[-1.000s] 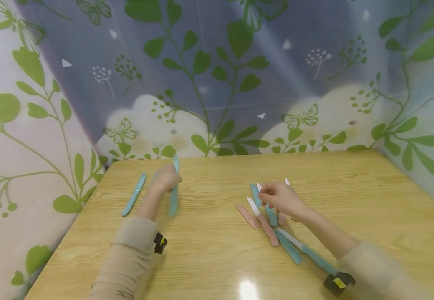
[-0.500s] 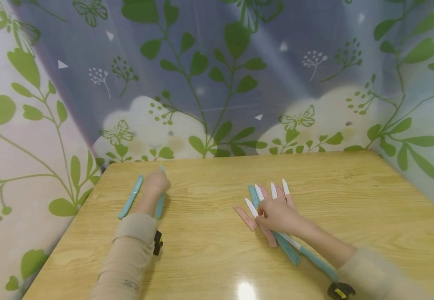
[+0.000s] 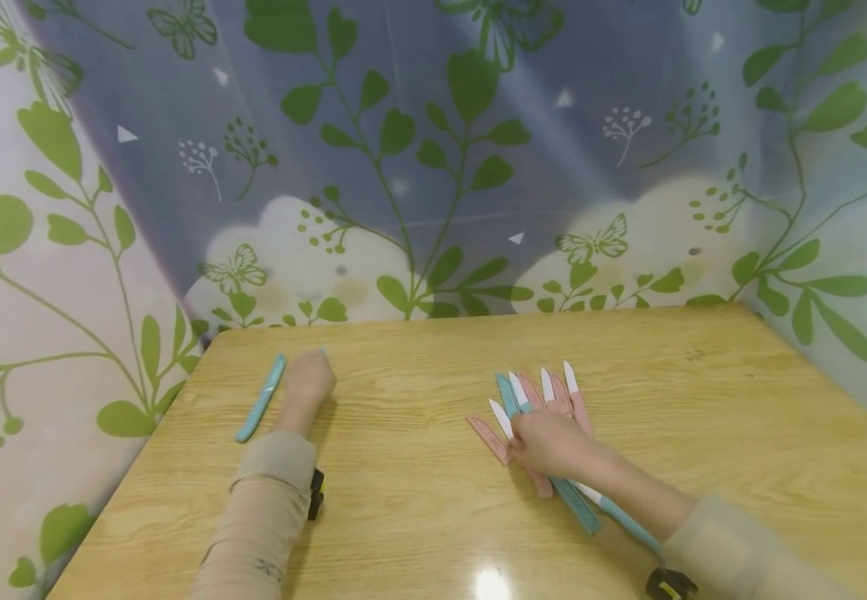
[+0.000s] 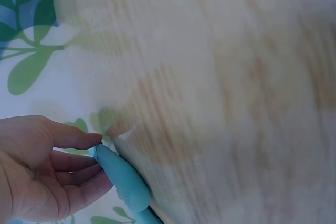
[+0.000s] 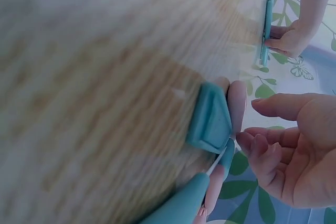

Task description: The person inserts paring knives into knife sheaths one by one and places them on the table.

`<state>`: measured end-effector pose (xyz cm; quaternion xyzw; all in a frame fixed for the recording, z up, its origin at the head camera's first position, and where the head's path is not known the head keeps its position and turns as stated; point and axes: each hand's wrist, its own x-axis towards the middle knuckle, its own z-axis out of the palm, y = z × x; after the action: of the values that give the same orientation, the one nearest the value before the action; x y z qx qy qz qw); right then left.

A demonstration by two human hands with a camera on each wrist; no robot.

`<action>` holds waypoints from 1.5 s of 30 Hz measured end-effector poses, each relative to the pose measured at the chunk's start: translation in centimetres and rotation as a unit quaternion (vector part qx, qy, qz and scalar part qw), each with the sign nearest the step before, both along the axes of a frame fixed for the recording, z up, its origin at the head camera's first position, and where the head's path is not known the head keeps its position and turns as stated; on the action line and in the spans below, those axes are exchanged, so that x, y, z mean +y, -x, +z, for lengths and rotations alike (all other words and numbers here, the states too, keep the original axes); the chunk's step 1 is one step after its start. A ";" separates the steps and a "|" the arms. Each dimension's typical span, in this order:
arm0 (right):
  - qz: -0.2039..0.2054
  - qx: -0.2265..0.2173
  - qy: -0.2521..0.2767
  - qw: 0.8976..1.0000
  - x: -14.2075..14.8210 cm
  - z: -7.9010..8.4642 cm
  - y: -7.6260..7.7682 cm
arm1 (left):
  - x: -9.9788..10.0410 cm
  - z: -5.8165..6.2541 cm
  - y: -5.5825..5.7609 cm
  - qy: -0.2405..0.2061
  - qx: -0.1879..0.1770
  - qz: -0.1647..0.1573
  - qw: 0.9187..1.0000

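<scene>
Left fingers (image 4: pixel 84 195) pinch 1 slim teal plastic sheathed knife (image 4: pixel 125 181); right fingers (image 5: pixel 265 163) stand parted. Recommend keeping it level.

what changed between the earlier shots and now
The left hand has moved left and a little nearer the person, bringing the teal knife it holds closer to the other teal knife. The right hand has shifted nearer the person and slightly left, uncovering more white blades. Neither hand visibly took or released anything. The other teal knife and leftmost pink sheath stayed put.
</scene>
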<state>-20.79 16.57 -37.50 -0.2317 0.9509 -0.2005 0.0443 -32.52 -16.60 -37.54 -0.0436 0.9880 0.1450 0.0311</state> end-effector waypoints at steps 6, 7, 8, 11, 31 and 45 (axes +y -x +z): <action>-0.022 -0.003 -0.013 1.000 -0.4 -0.1 -0.1 | 0.0 -0.5 0.2 0.026 -0.008 -0.003 1.000; -0.025 -0.005 -0.014 1.000 -0.5 -0.2 0.0 | 0.1 -0.6 0.2 0.031 -0.009 -0.004 0.999; -0.028 -0.008 -0.013 1.000 -0.5 -0.1 0.0 | 0.2 -0.6 0.2 0.035 -0.009 -0.005 0.999; -0.033 -0.018 -0.009 0.999 -0.6 -0.1 0.0 | 0.5 -0.5 0.3 0.051 -0.007 -0.011 0.999; -0.026 -0.022 -0.008 0.999 -0.8 -0.7 0.2 | 10.2 1.1 -2.5 0.057 0.059 -0.393 0.916; -0.011 -0.024 -0.032 0.999 -0.7 -0.4 0.8 | 15.7 -0.4 -5.3 0.136 0.054 -0.486 0.862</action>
<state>-21.58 15.90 -37.91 -0.2152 0.9578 -0.1763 0.0718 -27.26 -0.93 -37.97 0.4460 0.8939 -0.0226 0.0381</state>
